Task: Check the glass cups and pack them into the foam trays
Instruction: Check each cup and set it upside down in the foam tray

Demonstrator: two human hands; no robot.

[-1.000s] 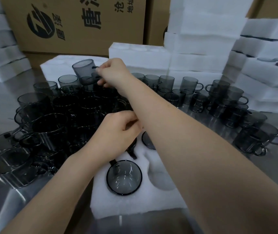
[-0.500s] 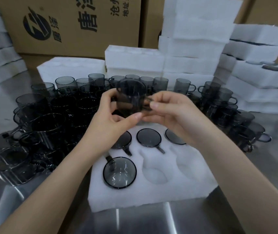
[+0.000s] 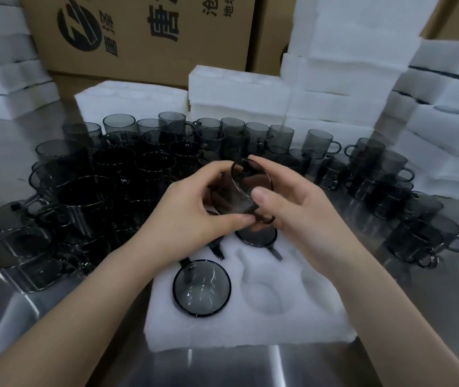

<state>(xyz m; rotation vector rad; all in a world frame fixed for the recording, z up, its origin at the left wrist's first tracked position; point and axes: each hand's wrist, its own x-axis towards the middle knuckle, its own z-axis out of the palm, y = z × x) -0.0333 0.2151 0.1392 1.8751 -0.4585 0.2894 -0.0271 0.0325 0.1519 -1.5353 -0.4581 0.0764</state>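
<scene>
A shiny stainless-steel table [image 3: 27,317] fills the view, backed by brown printed cardboard boxes [image 3: 144,34] and tall stacks of white foam trays [image 3: 362,51]. A large crowd of smoky grey glass cups with handles [image 3: 111,174] stands upright on the table, spreading from the left side round behind the hands to the right.

At the near edge lies a white foam tray with round moulded pockets [image 3: 250,328]. One grey cup [image 3: 201,287] sits in its near-left pocket, mouth up. Another cup [image 3: 256,237] sits in a far pocket just below the hands; further far pockets are hidden by the hands. The near-middle and near-right pockets show bare foam.

Above the tray, both hands grasp a single smoky grey glass cup [image 3: 246,191], tilted so its mouth faces up and away. The left hand [image 3: 192,210] curls round its left wall and base, thumb beneath. The right hand [image 3: 298,208] clasps the right side, thumb pressed on the glass near the handle.
</scene>
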